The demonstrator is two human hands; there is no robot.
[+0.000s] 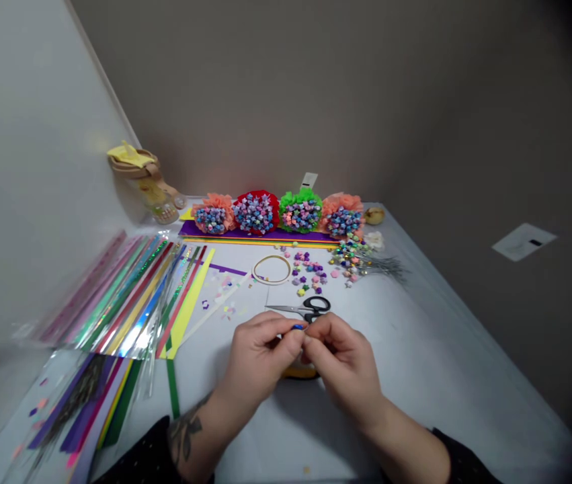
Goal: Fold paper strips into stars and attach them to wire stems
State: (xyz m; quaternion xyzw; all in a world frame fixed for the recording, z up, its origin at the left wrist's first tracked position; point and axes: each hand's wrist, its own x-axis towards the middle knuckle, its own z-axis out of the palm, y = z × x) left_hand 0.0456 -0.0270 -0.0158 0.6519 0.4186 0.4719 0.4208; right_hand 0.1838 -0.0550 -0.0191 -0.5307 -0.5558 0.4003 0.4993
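Fingers of the left hand (259, 349) pinch a small blue strip-like piece (298, 327) at the lower centre of the frame, while those of the right hand (343, 349) close together at its right edge, their hold too hidden to tell. Step in hand, by judgement: fine fingertip shaping, the next move calling for a light, steady pinch. Also listed: scissors (300, 310), slim metal blades, black looped handles, just above the hands; four bouquets (255, 212), ruffled and pebbly with stars, upper centre; long glossy strips (114, 296), clear-sleeved, left.
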